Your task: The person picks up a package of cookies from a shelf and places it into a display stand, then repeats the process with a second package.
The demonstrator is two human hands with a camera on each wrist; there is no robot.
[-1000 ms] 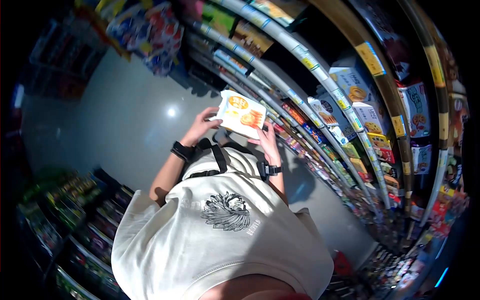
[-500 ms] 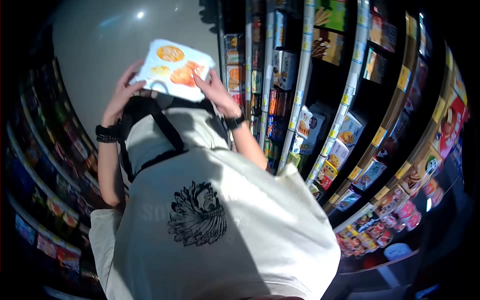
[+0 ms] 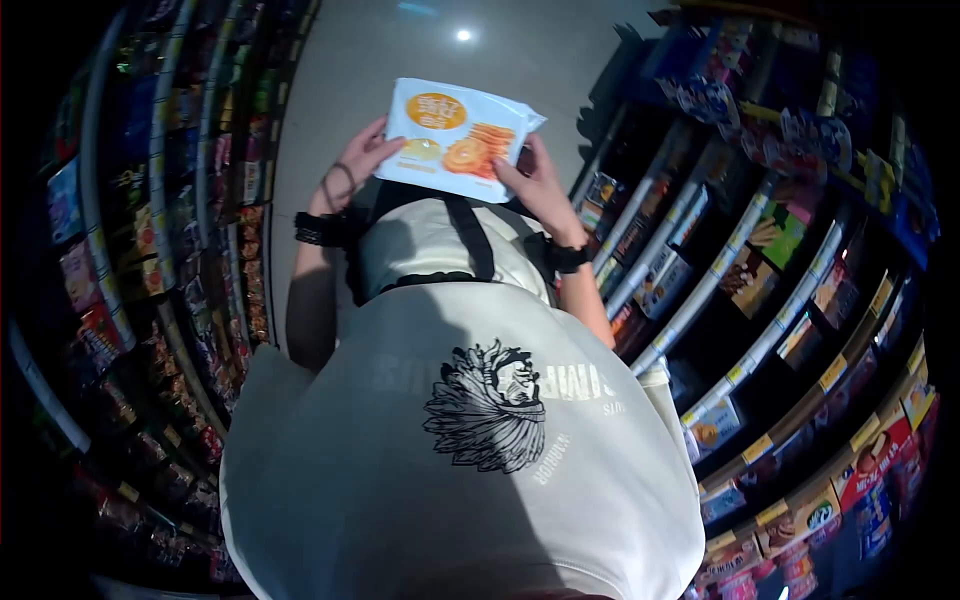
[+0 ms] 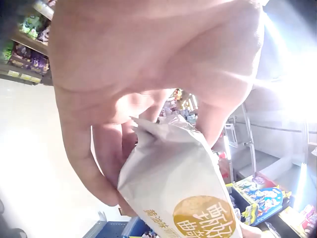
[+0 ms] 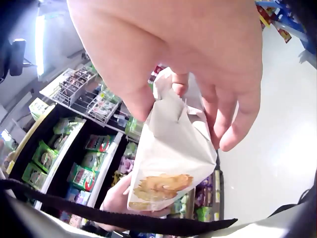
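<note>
A white packet of cookies (image 3: 450, 135), printed with an orange oval and golden cookies, lies between both hands in front of the person's waist. My left hand (image 3: 352, 172) grips its left end, the thumb on the printed front. At the opposite end my right hand (image 3: 545, 188) holds it, thumb also over the front. In the left wrist view the crimped end of the packet (image 4: 171, 163) sits between thumb and fingers. Folded wrapping on the packet (image 5: 171, 129) shows between thumb and fingers in the right wrist view.
Shelves of packaged snacks (image 3: 760, 270) curve along the right, and more stocked shelves (image 3: 180, 250) line the left. Pale floor (image 3: 400, 45) runs between them. A black strap (image 3: 470, 240) hangs over the person's front. The left wrist view has a metal ladder frame (image 4: 247, 131).
The aisle has swung round in the head view, bringing the left shelves closer in and shifting the right ones. Both hands keep hold of the cookie packet, which now faces up more squarely.
</note>
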